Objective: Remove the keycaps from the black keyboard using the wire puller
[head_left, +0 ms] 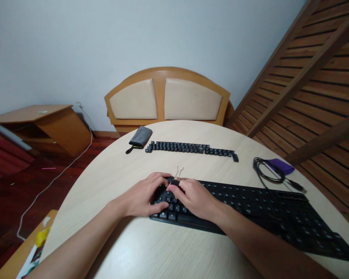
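Note:
A black keyboard (pixel 241 209) lies slanted on the round table, with many key positions bare and keycaps still on its left end. My left hand (pixel 142 193) grips that left end, its fingers at the back edge and its thumb on the front keys. Just above the keys, my right hand (pixel 194 195) pinches a wire keycap puller (pixel 176 181) by its black part. Its two thin hooked wires point away from me. Whether a keycap is between my fingers is hidden.
Behind the keyboard, loose black keycaps (pixel 180 147) stand in rows beside a grey pouch (pixel 141 136). A coiled cable (pixel 269 172) and a purple pouch (pixel 280 166) lie at the right of the table (pixel 110 162). A padded headboard (pixel 167 99) rises beyond.

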